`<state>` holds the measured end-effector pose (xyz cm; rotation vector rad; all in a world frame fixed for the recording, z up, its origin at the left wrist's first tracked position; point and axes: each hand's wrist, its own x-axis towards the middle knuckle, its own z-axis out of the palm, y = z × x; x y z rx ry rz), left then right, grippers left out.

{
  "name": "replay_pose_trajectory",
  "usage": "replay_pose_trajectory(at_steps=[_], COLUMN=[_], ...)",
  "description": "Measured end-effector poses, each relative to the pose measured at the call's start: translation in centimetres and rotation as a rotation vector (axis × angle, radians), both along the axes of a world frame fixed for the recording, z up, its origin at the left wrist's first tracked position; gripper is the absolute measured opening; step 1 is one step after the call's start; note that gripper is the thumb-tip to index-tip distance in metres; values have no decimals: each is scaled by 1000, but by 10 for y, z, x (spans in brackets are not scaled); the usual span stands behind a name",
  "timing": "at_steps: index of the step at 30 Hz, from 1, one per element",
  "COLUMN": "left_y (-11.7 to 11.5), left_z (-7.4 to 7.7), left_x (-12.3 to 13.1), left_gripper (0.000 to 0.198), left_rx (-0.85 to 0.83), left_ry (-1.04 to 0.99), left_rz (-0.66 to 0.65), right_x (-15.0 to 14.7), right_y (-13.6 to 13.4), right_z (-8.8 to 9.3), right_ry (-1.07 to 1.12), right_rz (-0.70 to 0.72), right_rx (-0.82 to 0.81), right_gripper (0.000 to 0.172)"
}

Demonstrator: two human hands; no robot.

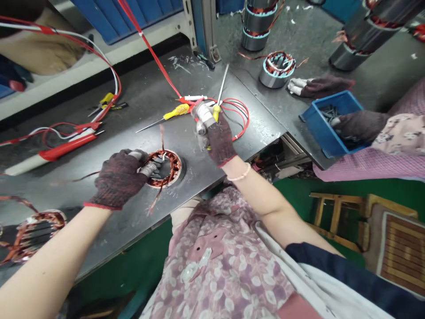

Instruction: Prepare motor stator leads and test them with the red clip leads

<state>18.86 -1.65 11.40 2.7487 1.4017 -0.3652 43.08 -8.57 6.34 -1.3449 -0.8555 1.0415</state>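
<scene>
A stator with copper windings [168, 167] sits in a round hole in the dark metal workbench [139, 102]. My left hand [121, 177], in a dark knit glove, rests closed on the stator's left rim, fingertips gripping the windings. My right hand [214, 133], gloved the same way, is raised above the bench and closed around the yellow handle of a screwdriver [221, 88], whose metal shaft points up and away. A second yellow-handled screwdriver [168, 116] lies on the bench just left of that hand. Red wires [241, 115] loop behind it.
Another wound stator [33, 230] lies at the bench's left edge. Red and white leads [66, 144] and yellow pliers [108, 102] lie at the back left. On the right, a co-worker's gloved hand [357, 124] reaches into a blue bin [315, 119]; more stators [277, 68] stand beyond.
</scene>
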Motion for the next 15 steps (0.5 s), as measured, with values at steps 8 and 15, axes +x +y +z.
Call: replay_pose_trajectory(at_steps=[8, 15], left_y=[34, 39], left_z=[-6, -8], left_x=[28, 42], left_gripper=[79, 65], left_rx=[-147, -142], left_ry=[275, 390], left_rz=[-87, -151], right_x=[6, 3], right_y=[-85, -81], right_z=[-48, -37], right_ry=[-706, -768], right_rz=[402, 495], right_rx=[-132, -113], right_gripper=[44, 42])
